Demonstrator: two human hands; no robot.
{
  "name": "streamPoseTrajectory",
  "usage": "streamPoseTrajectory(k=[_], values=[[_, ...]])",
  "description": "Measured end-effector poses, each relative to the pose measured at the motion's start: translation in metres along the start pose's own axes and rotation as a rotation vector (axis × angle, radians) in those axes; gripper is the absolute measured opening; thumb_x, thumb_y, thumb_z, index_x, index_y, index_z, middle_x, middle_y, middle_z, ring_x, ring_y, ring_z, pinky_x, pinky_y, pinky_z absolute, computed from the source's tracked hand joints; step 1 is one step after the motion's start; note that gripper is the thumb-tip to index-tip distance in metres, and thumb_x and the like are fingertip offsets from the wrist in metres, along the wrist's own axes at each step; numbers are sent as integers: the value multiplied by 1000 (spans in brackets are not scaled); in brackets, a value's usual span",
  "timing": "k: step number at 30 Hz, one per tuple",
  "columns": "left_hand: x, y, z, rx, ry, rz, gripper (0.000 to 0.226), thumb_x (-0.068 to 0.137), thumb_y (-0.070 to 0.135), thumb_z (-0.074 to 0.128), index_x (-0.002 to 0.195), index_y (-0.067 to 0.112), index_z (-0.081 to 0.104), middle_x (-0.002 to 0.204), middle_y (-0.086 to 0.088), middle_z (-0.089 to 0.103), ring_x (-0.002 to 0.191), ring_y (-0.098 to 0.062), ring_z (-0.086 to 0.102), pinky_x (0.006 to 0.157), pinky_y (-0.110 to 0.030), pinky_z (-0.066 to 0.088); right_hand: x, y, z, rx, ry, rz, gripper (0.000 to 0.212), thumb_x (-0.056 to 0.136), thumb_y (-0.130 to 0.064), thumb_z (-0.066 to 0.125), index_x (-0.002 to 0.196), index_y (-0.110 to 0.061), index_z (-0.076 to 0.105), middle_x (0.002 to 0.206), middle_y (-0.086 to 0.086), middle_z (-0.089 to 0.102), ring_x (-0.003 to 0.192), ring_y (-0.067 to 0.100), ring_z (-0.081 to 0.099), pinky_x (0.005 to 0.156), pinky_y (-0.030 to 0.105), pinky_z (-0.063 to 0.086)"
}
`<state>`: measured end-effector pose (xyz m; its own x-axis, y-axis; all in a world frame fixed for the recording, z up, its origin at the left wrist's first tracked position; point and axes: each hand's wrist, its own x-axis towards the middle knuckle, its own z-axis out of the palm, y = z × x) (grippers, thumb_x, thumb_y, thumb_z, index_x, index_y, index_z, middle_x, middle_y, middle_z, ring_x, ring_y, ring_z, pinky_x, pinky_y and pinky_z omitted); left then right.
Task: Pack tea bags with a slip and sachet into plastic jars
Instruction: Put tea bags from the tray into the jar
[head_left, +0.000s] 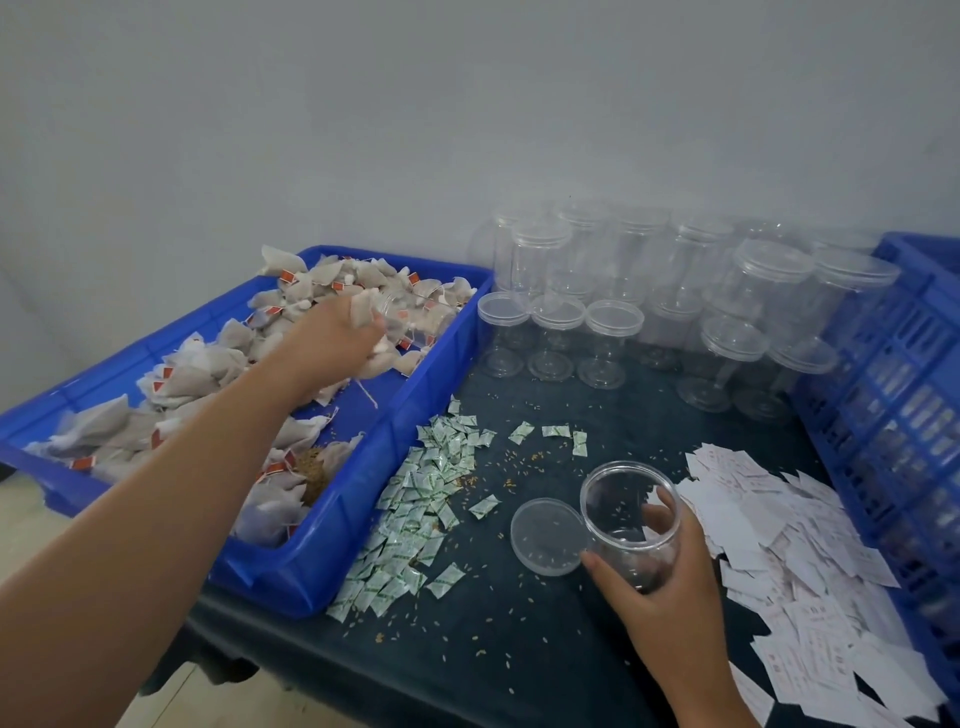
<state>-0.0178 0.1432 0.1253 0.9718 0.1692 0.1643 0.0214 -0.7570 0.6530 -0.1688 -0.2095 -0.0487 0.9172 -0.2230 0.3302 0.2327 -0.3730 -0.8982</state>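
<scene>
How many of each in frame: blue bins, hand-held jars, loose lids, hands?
Blue bins: 2, the tray and the crate
Held jars: 1, the open jar
Loose lids: 1, the lid
Hands: 2, the left hand gripping tea bags, and the right hand on the jar
Total: 6

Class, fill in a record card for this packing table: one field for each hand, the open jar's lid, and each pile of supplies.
left hand: reaches into the blue tray, fingers round tea bags
right hand: holds the open jar
lid: flat on the table, left of the jar
sachets: loose pile beside the tray
paper slips: pile right of the jar
spare jars: lidded, at the back
</scene>
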Motion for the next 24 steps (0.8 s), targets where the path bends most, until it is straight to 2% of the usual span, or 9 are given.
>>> streamPoseTrajectory(k=[2, 5, 8, 10, 11, 14, 16, 20, 24], values=[[-11, 21, 6, -162, 27, -40, 20, 102, 41, 60, 99, 22, 60, 87, 4, 64, 72, -11, 54, 63, -30, 44, -1, 0, 0, -1, -34, -7, 98, 58, -62, 91, 145, -56, 46, 136, -27, 61, 128, -1, 59, 100, 32, 53], [-35, 57, 29, -307, -20, 33, 29, 101, 44, 62, 87, 19, 62, 66, 10, 63, 58, -7, 54, 57, -27, 43, 0, -1, -1, -33, -80, -8, 101, 61, -60, 93, 151, -42, 48, 140, -21, 62, 133, 5, 58, 106, 34, 53], [-66, 93, 62, -404, -139, 108, 31, 101, 46, 62, 79, 24, 56, 51, 17, 58, 44, 3, 52, 54, -22, 42, 2, -2, -1, -66, -106, -16, 97, 66, -50, 98, 149, -41, 49, 140, -21, 61, 132, 0, 56, 104, 17, 49], [-84, 112, 88, -464, -273, 144, 30, 100, 46, 65, 82, 23, 57, 55, 14, 63, 47, 2, 59, 55, -18, 45, 3, -1, -1, -60, -104, -7, 96, 67, -47, 99, 150, -39, 49, 140, -19, 62, 131, 0, 57, 99, 9, 47], [-93, 120, 101, -434, -315, 153, 29, 98, 48, 68, 85, 23, 60, 61, 13, 67, 53, 2, 62, 57, -17, 46, 2, 0, -3, -53, -99, -2, 96, 68, -47, 99, 150, -39, 49, 140, -19, 62, 131, 1, 58, 100, 11, 49], [-107, 129, 129, -219, -421, 198, 27, 93, 52, 70, 88, 26, 65, 77, 9, 70, 64, -2, 63, 60, -22, 47, 4, 1, -3, 7, -79, 9, 95, 71, -46, 99, 151, -39, 49, 142, -17, 62, 134, 8, 60, 107, 33, 55], [-111, 128, 139, -192, -487, 223, 21, 97, 45, 69, 88, 27, 62, 80, 7, 68, 67, -4, 62, 59, -22, 46, 4, 2, -4, 33, -67, 14, 94, 70, -52, 96, 151, -39, 49, 144, -17, 62, 135, 10, 60, 109, 39, 55], [-111, 131, 137, -202, -439, 284, 19, 101, 44, 62, 88, 32, 56, 84, 12, 63, 72, 9, 57, 66, -24, 41, 4, -2, -5, 40, -55, 13, 92, 70, -60, 93, 149, -49, 47, 145, -22, 60, 135, 5, 59, 100, 18, 54], [-112, 140, 131, -146, -422, 297, 33, 100, 63, 51, 93, 31, 54, 85, 9, 64, 77, -5, 62, 67, -30, 44, 4, -1, -3, 60, -62, 17, 92, 73, -53, 95, 151, -42, 47, 144, -16, 62, 133, 10, 62, 101, 32, 59]])
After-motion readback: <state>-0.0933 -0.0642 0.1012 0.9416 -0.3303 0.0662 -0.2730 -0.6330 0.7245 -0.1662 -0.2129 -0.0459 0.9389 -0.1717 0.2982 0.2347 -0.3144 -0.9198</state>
